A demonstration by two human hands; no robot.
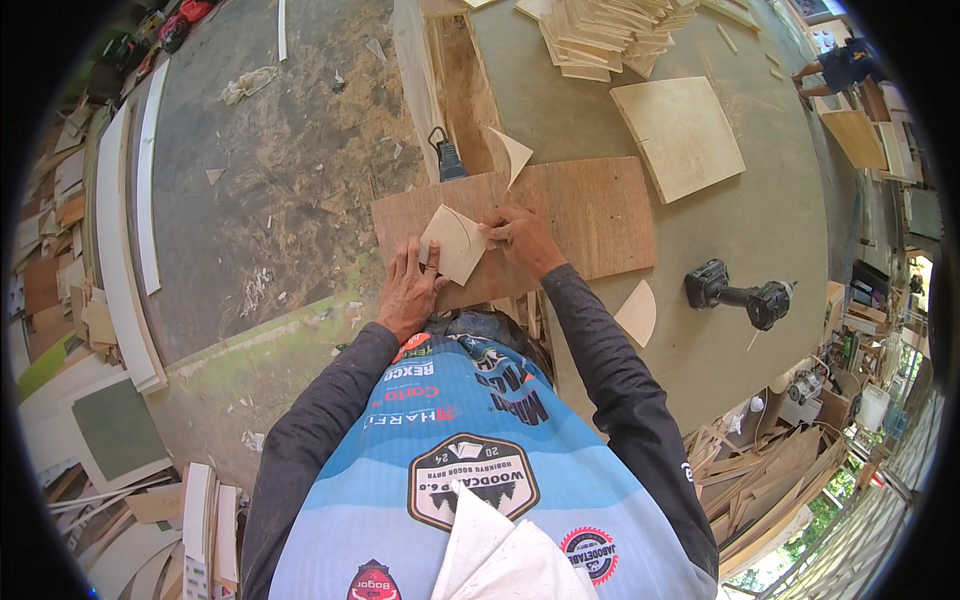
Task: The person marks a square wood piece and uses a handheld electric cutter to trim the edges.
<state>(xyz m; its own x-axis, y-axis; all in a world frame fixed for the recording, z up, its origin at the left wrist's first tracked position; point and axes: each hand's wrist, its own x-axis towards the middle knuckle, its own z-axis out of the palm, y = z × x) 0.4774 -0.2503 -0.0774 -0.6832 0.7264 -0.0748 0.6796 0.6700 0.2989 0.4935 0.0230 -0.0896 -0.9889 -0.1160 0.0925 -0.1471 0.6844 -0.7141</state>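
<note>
A small pale plywood piece [453, 250] with a curved line or cut near its upper right edge lies on a brown wooden board [595, 215]. My left hand [408, 290] rests flat at its left side, fingers stretched over the board and the piece's edge. At the right corner, the fingers of my right hand [522, 240] are closed in a pinch on the piece. Behind the board, the dark end of a corded power tool [449, 160] sticks out; the rest of it is hidden. A pointed plywood offcut [512, 155] stands tilted at the board's far edge.
To the right lie a cordless drill [742, 294], a quarter-round plywood piece [637, 313] and a square plywood sheet [680, 137]. Plywood sheets [610, 35] are stacked far off. Wood scraps and sawdust cover the floor [300, 190] at left. Another person [845, 70] is at far right.
</note>
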